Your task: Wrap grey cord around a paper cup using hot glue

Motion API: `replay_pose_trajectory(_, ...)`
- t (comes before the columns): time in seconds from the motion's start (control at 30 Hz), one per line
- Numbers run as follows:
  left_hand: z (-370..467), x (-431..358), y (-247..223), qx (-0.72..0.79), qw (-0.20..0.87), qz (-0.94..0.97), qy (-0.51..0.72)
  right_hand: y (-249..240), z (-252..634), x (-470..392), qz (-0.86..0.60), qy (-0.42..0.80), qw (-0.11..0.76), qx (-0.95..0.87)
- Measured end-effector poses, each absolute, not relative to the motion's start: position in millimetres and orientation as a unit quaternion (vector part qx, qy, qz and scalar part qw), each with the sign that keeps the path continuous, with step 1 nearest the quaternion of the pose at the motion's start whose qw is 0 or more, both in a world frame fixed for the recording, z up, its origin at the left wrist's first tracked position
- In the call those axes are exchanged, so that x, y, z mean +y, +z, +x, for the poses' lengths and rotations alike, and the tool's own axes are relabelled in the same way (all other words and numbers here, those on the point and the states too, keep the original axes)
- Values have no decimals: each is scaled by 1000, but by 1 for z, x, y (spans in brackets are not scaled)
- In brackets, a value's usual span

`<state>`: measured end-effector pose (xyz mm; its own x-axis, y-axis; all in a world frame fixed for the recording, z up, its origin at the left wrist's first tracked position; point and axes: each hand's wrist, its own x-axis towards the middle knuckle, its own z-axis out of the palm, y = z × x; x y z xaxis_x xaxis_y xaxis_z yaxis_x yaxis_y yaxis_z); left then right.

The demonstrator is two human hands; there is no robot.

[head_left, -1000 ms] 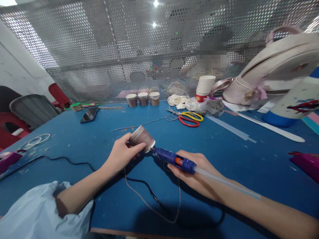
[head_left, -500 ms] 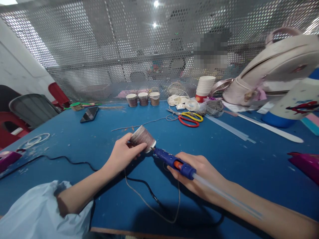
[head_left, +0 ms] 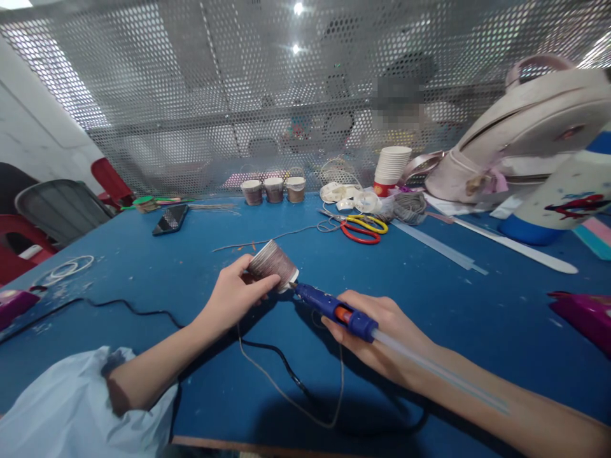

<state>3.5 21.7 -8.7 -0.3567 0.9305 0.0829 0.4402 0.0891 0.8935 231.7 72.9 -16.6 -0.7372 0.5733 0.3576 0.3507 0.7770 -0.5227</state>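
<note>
Head view is showing me the string-wrapped cup (head_left: 273,262) tilting over the blue surface (head_left: 210,407), and I am taking that cup as my landmark. From its left, the left hand (head_left: 233,289) is pinching it between thumb and fingers. To its right, I am seeing the right hand (head_left: 394,327) curling around a blue glue gun (head_left: 315,297), whose nozzle is pointing at the cup's white edge; whether they are touching, I cannot tell. Grey string (head_left: 342,383) is looping nearer than the cup. Beyond it, three small cups (head_left: 273,191) are standing, while scissors (head_left: 352,221) are lying beyond and to its right.
</note>
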Motion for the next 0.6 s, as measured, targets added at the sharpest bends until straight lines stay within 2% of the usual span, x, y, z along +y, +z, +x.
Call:
replay_pose_trajectory(0.13,3,21,-10,683,269,503,456,-13,231,72,-277,210,265,-900)
replay_pose_trajectory(0.3,3,20,-11,679,279,501,457,-12,232,69,-255,239,229,-908)
replay_pose_trajectory(0.5,1,22,-12,673,270,513,460,-11,233,71,-289,202,273,-895)
replay_pose_trajectory(0.6,1,23,-12,674,275,508,460,-11,233,70,-283,207,269,-897)
